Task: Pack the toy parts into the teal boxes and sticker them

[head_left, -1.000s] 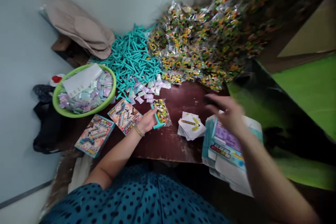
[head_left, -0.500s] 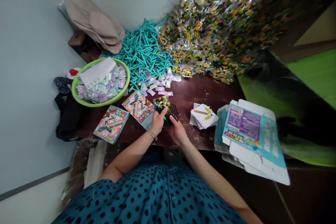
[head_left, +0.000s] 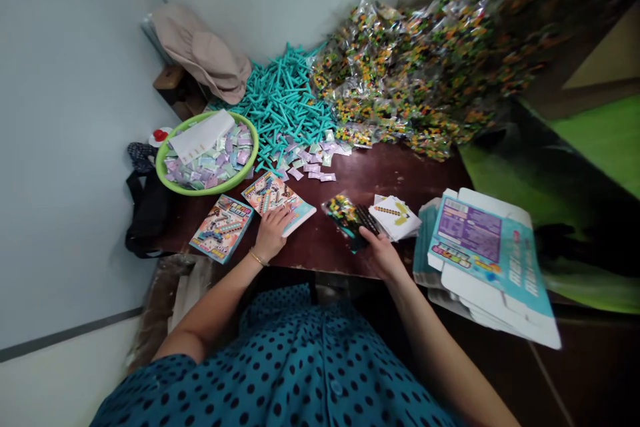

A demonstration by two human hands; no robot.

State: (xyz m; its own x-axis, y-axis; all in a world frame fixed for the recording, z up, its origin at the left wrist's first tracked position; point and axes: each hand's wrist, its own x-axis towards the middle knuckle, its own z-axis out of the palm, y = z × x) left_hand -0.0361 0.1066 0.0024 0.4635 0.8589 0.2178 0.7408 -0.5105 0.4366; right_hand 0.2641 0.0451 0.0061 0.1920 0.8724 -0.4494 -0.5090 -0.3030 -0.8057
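Observation:
My left hand (head_left: 270,233) rests with its fingers on a colourful printed card (head_left: 277,199) on the dark wooden table (head_left: 390,177). A second such card (head_left: 221,227) lies just to its left. My right hand (head_left: 381,252) grips a clear packet of small coloured pieces (head_left: 345,213) together with a black comb-like part, low over the table's near edge. Right beside that packet sits a small stack of white leaflets (head_left: 397,217).
A green bowl (head_left: 173,185) of pastel sachets stands at the left. Behind it lie a heap of teal plastic sticks (head_left: 283,103) and a big pile of clear packets (head_left: 415,80). Flat folded boxes (head_left: 480,247) are stacked at the right. A beige hat (head_left: 203,53) sits in the corner.
My left hand let go of the packet and moved left onto the printed card. My right hand carried the packet and black part to the right, beside the leaflets.

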